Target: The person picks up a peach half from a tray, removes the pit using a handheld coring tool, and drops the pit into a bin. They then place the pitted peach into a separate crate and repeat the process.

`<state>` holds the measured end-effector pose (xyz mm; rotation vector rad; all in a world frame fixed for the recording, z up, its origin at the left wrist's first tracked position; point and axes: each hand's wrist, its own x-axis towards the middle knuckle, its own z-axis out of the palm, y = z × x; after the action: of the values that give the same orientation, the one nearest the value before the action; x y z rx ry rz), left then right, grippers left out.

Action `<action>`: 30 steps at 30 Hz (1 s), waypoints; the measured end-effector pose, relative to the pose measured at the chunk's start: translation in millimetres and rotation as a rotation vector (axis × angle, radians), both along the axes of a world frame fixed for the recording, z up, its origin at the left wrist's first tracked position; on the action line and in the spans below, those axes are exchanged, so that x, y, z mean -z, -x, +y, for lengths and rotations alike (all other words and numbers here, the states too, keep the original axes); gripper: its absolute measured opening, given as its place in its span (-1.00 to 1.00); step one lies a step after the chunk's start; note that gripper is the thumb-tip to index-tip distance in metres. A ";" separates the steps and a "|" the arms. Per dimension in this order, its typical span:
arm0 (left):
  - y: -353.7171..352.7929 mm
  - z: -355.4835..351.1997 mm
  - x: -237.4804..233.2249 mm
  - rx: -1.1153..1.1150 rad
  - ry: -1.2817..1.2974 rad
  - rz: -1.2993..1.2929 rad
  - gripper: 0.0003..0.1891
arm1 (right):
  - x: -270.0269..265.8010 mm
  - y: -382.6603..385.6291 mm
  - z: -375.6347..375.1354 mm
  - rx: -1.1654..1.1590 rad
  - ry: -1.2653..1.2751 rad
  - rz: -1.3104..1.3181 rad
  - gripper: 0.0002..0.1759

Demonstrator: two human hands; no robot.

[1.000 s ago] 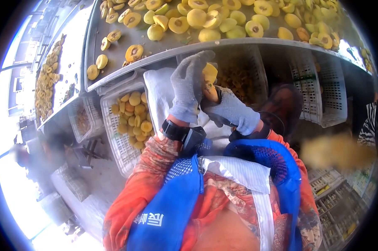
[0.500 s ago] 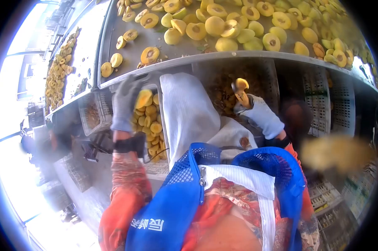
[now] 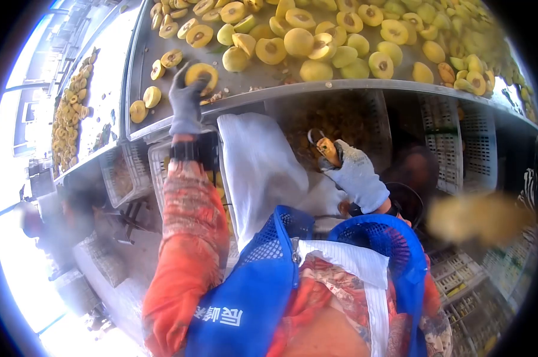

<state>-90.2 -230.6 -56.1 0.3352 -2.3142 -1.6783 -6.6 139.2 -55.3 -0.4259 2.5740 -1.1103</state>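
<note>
My left hand [image 3: 187, 104], in a grey glove, reaches over the front edge of the metal table. Its fingers and thumb are closed round a yellow peach half [image 3: 201, 74]. My right hand [image 3: 355, 171], in a pale glove, grips a loop-ended pitting tool [image 3: 326, 149] with a wooden handle. The tool's metal ring points up and left, over a dark bin of scraps [image 3: 322, 119] below the table. Beneath my left forearm stands a crate [image 3: 157, 159]; the arm hides most of the peach halves inside it.
Many cut peaches [image 3: 272, 50] lie on the metal table [image 3: 245, 92], whose raised rim runs across in front of me. A pale cloth [image 3: 260, 154] drapes over my lap. White crates [image 3: 441, 140] stand under the table at right. Another table holds fruit [image 3: 72, 113] at far left.
My left hand has risen from above the crate to the table and taken hold of a peach half. My right hand has lowered slightly and the tool now tilts further left. The view has shifted a little.
</note>
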 end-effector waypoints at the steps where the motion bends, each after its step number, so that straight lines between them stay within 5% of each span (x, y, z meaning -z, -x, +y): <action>1: -12.5 5.7 -7.7 0.008 -0.383 0.035 -0.44 | -0.7 -1.9 -5.7 -0.036 -0.021 0.092 -0.64; 3: -35.0 30.6 -24.4 0.131 -1.095 0.062 -0.50 | -17.6 3.4 -21.5 -0.099 -0.009 0.096 -0.64; 6: -53.3 80.9 -35.5 0.255 -1.343 -0.074 -0.48 | -44.2 16.8 -45.4 -0.135 -0.004 0.131 -0.62; 8: -63.9 120.2 -10.5 0.373 -0.151 0.460 -0.40 | -48.9 22.3 -52.2 -0.131 -0.008 0.184 -0.54; 13: -82.0 153.8 -49.6 0.176 0.413 0.328 -0.59 | -45.9 20.4 -48.9 -0.051 -0.030 0.174 -0.51; 15: -84.2 163.4 -59.7 0.154 0.364 0.359 -0.69 | -39.8 13.3 -48.7 -0.011 -0.022 0.169 -0.52; 17: -88.8 181.4 -72.6 0.111 0.038 0.341 -0.72 | -36.6 3.2 -55.4 0.060 0.051 0.150 -0.62; 21: -85.2 188.2 -63.6 0.030 0.023 0.397 -0.70 | -26.1 -10.2 -60.3 0.089 0.254 0.113 -0.70; 27: -90.8 198.7 -81.2 0.033 -0.387 0.119 -0.73 | -67.7 -0.2 -31.0 -0.080 0.545 -0.770 -0.80; 30: -90.9 198.9 -89.5 0.179 -0.213 0.017 -0.73 | -68.9 1.0 -14.2 -0.231 0.579 -0.914 -0.82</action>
<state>0.8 -31.7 33.5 0.1561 -2.2136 -2.0123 -7.6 124.9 13.6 -0.2370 1.3767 -1.4948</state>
